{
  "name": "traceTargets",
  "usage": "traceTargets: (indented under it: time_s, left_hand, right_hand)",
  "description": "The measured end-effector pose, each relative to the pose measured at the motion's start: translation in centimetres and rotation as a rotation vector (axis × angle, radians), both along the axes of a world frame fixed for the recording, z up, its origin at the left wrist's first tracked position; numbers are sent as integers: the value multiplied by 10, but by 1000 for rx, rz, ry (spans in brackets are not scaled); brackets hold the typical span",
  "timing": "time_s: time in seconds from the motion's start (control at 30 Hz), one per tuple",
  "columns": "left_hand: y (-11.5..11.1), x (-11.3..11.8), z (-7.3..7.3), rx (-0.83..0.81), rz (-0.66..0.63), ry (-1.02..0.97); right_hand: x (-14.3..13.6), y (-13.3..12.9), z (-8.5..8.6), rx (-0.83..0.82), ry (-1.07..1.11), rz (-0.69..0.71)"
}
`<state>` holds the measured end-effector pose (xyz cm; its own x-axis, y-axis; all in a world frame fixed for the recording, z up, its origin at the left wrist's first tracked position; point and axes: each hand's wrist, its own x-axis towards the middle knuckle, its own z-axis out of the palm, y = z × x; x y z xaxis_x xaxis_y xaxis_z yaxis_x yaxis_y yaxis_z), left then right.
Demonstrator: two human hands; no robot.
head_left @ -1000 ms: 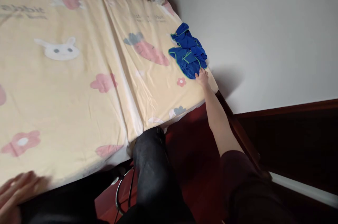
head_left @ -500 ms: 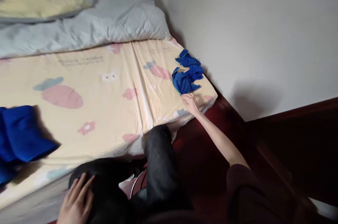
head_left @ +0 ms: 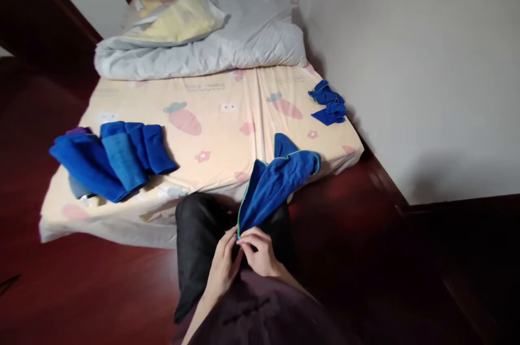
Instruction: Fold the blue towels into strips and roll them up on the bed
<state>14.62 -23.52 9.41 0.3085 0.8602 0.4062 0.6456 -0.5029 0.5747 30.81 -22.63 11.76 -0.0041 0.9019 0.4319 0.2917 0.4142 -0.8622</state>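
A blue cloth with green edging (head_left: 270,188) stretches from my lap onto the front edge of the bed. Its near corner is pinched by my right hand (head_left: 258,247), fingers closed. Right beside it, my left hand (head_left: 225,258) also has its fingers closed at that same corner. Two crumpled blue cloths (head_left: 328,102) lie near the right edge of the bed. On the left part of the bed rests a pile of folded blue cloths (head_left: 117,158), with a bit of purple cloth behind it.
The bed (head_left: 219,134) has a cream sheet printed with carrots and flowers. A grey quilt (head_left: 260,31) and a yellow pillow (head_left: 184,20) lie at its far end. A white wall (head_left: 406,63) stands on the right, with dark red floor around the bed.
My right hand has brought one blue cloth from the bed's right side to my lap. My left hand has left my knee and joined it at the corner. The view has shifted left.
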Motion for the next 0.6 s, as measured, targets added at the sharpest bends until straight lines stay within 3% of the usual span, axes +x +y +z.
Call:
traceTargets:
  time_s: [0.13,0.3,0.47,0.6]
  left_hand:
    - [13,-17,21,69,-105,-63]
    - [20,-15,35,142,-242,-63]
    - [24,-11,47,141,-207,-166]
    - [26,-27,44,97,-224,-117]
  right_hand:
    - [-15,-18,2,-37,82,31]
    - [6,0,19,45,-17,134]
    - [7,8,40,70,-57,237]
    - [5,17,38,14,-17,245]
